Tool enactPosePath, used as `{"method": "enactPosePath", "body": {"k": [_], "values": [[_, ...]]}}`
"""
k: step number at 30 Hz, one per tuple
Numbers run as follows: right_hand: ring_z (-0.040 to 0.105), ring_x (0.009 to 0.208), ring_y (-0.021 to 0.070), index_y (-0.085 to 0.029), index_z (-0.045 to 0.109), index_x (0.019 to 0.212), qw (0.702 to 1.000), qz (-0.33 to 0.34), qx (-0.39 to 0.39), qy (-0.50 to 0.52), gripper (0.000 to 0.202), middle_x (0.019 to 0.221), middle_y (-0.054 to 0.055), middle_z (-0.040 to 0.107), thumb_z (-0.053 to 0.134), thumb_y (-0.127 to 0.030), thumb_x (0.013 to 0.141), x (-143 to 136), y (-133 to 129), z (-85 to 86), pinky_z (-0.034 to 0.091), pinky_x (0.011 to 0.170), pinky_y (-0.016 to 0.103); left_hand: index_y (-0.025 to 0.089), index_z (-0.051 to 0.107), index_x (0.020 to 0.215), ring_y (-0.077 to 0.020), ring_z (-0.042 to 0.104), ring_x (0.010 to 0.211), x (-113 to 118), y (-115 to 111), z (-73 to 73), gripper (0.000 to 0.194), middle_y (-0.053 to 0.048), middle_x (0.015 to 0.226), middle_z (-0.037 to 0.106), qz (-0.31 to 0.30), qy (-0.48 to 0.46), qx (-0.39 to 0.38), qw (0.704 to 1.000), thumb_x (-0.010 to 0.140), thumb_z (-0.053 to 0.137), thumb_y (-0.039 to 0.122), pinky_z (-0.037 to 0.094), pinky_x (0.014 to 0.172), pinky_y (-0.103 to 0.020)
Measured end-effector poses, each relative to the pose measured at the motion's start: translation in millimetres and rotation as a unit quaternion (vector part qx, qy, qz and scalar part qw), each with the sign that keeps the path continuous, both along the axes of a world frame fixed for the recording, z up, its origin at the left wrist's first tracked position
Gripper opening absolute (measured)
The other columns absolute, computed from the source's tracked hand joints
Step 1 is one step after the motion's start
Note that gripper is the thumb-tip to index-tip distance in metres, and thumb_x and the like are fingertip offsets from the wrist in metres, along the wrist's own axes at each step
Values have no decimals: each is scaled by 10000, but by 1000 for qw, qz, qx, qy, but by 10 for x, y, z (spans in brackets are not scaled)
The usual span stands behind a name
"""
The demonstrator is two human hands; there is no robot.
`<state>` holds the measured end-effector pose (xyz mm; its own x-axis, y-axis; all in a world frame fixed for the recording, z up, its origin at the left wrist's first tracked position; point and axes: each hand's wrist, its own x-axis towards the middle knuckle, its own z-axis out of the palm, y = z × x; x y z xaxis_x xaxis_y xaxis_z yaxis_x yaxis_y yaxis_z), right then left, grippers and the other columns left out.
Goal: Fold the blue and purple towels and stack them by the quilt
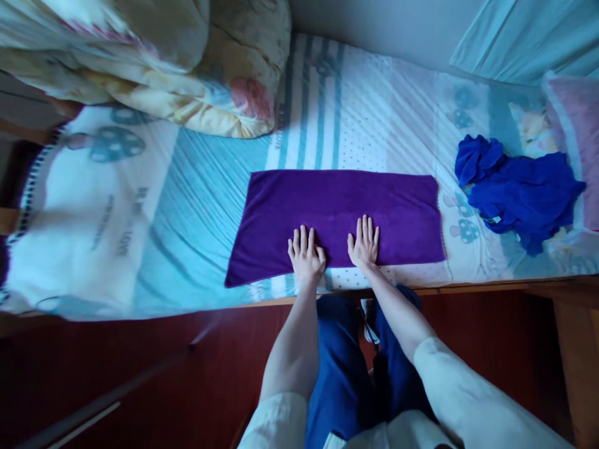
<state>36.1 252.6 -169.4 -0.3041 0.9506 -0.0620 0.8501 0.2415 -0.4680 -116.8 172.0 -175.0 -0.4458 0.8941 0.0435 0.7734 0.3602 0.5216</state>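
Observation:
A purple towel [346, 199] lies spread out flat on the patterned bed sheet [201, 193], its left end slanting toward the bed's front edge. My left hand [306, 254] rests palm down on the towel's near edge, with the fingers apart. To its right, my right hand [364, 242] also presses flat on the same near edge, fingers stretched away from me. Neither hand grips anything.
Crumpled blue cloths [526, 187] lie at the right, beside a pink pillow [578, 143]. A bulky yellow quilt [224, 87] is heaped at the back left. The wooden bed edge [468, 287] runs in front of my legs.

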Motion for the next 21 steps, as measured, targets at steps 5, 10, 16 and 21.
{"method": "enactPosePath", "body": {"k": [5, 10, 16, 21], "values": [[142, 1612, 280, -82, 314, 1625, 1000, -5, 6, -8, 650, 1708, 156, 250, 339, -354, 1036, 50, 28, -10, 50, 1306, 578, 119, 478, 1543, -284, 215, 1592, 9, 13, 10, 603, -125, 1676, 337, 1, 14, -14, 1000, 952, 422, 224, 140, 1308, -533], [201, 1595, 281, -109, 343, 1618, 999, -4, 47, -16, 642, 1685, 162, 313, 363, -333, 1016, 42, 38, -84, 106, 1294, 591, 150, 441, 1570, -271, 192, 1599, -12, 12, -5, 624, -101, 1691, 303, -2, 24, -32, 999, 952, 419, 233, 137, 1316, -530], [260, 1574, 287, -106, 394, 1592, 997, -12, 64, -30, 636, 1654, 174, 372, 388, -317, 991, 33, 32, -106, 178, 1276, 593, 153, 403, 1592, -263, 150, 1607, 6, 23, 48, 629, -100, 1699, 275, -7, 39, -73, 997, 970, 382, 239, 122, 1319, -531], [295, 1560, 292, -115, 423, 1577, 998, -16, 63, -19, 629, 1642, 169, 396, 383, -303, 978, 28, 35, -88, 192, 1269, 599, 143, 392, 1597, -264, 130, 1610, -53, 50, 120, 618, -113, 1705, 254, -29, 38, -90, 995, 993, 354, 265, 119, 1314, -543]]}}
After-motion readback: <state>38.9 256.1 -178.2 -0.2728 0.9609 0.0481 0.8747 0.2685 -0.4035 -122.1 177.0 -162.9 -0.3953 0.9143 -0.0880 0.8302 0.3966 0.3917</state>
